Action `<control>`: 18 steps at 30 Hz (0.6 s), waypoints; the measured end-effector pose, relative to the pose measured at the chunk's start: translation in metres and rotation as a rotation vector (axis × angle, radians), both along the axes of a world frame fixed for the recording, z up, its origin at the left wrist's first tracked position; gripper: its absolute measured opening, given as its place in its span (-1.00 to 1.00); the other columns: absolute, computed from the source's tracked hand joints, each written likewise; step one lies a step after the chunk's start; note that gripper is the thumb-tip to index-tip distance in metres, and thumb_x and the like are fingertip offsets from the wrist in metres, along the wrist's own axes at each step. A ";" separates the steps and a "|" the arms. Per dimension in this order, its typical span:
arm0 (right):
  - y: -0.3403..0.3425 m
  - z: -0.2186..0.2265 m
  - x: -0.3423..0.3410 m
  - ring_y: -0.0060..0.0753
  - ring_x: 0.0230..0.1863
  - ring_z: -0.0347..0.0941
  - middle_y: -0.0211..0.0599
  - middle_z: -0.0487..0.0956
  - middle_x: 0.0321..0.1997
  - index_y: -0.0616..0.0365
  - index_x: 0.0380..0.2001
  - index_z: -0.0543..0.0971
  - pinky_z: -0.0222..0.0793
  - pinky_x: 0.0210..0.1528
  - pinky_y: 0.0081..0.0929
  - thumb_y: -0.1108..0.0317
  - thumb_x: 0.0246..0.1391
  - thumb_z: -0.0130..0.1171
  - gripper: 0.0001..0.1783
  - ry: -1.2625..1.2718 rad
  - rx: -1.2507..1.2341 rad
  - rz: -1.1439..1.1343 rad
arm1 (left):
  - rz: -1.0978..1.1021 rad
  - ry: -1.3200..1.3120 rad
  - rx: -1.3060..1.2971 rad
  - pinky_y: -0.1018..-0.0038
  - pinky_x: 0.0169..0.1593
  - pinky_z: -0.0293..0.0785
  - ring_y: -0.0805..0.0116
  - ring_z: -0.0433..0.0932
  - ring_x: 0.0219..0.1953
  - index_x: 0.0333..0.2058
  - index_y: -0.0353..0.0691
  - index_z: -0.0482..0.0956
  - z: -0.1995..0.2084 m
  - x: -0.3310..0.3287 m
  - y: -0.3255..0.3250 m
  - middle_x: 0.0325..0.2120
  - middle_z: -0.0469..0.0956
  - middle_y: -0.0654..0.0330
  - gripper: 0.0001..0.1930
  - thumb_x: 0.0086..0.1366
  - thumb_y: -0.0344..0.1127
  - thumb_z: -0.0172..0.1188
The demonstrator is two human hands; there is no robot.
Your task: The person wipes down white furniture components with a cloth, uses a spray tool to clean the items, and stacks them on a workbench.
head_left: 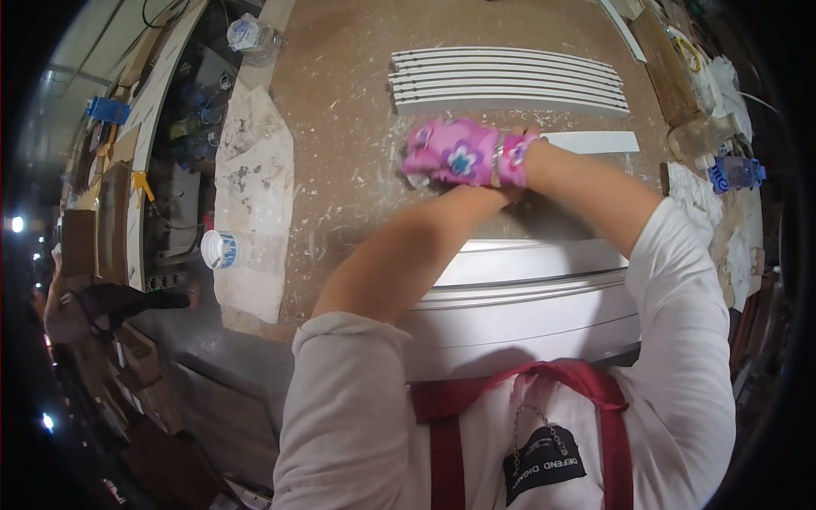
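My right hand (455, 155) wears a pink glove with a flower print and lies over the brown work table (348, 110). Its fingers curl round a small greyish-white thing, blurred and too small to name. My right forearm crosses over my left one. Behind the glove's cuff, most of my left hand (521, 133) is hidden; only a bit of it shows, close to a short flat white strip (595, 142). Beyond the glove lies a row of several white grooved strips (510, 82). Long white panels (527, 263) lie between my arms and my body.
A stained whitish cloth (255, 170) covers the table's left edge, with a clear plastic bottle (225, 249) on it. Another bottle (255, 36) stands at the far left. Rags and a bottle with a blue label (735, 173) sit at the right. Another person (93, 306) is off to the left.
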State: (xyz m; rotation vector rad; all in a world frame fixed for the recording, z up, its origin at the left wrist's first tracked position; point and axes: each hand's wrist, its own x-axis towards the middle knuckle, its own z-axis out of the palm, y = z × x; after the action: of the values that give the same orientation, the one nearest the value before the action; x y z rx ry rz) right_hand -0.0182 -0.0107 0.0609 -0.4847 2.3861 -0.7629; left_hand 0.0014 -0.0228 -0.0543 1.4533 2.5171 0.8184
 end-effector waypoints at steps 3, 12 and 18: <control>-0.008 -0.027 -0.023 -0.20 -0.17 0.43 -0.26 0.49 -0.18 0.02 -0.17 0.50 0.37 -0.09 -0.33 -0.03 0.07 0.09 -0.60 0.320 0.177 0.175 | 0.021 0.085 0.084 0.26 0.02 0.32 0.17 0.38 -0.04 -0.05 -0.17 0.43 -0.025 -0.002 0.014 -0.06 0.40 0.09 -0.68 0.25 -0.23 -0.09; 0.044 0.021 -0.004 -0.10 -0.07 0.42 -0.19 0.48 -0.13 0.05 -0.11 0.44 0.38 0.00 -0.26 0.18 0.00 0.13 -0.63 0.436 0.180 -0.112 | 0.130 0.661 0.310 0.22 0.01 0.37 0.10 0.39 -0.01 -0.10 -0.18 0.46 -0.018 -0.012 0.007 -0.08 0.43 0.06 -0.72 0.21 -0.32 -0.04; 0.295 0.015 0.093 -0.28 -0.07 0.47 -0.14 0.52 -0.06 0.15 -0.05 0.50 0.40 -0.08 -0.37 0.34 -0.02 0.05 -0.60 0.490 -0.032 -0.685 | -0.131 0.277 -0.151 0.21 -0.03 0.40 0.02 0.39 -0.02 0.03 -0.15 0.38 0.035 0.008 -0.047 -0.05 0.39 0.03 -0.59 0.17 -0.33 0.08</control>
State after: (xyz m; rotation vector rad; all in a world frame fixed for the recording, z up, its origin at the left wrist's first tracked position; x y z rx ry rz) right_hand 0.0751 0.2847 0.0756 0.1909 3.0465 -1.0632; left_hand 0.0093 -0.0696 -0.0197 1.7618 2.5687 0.4203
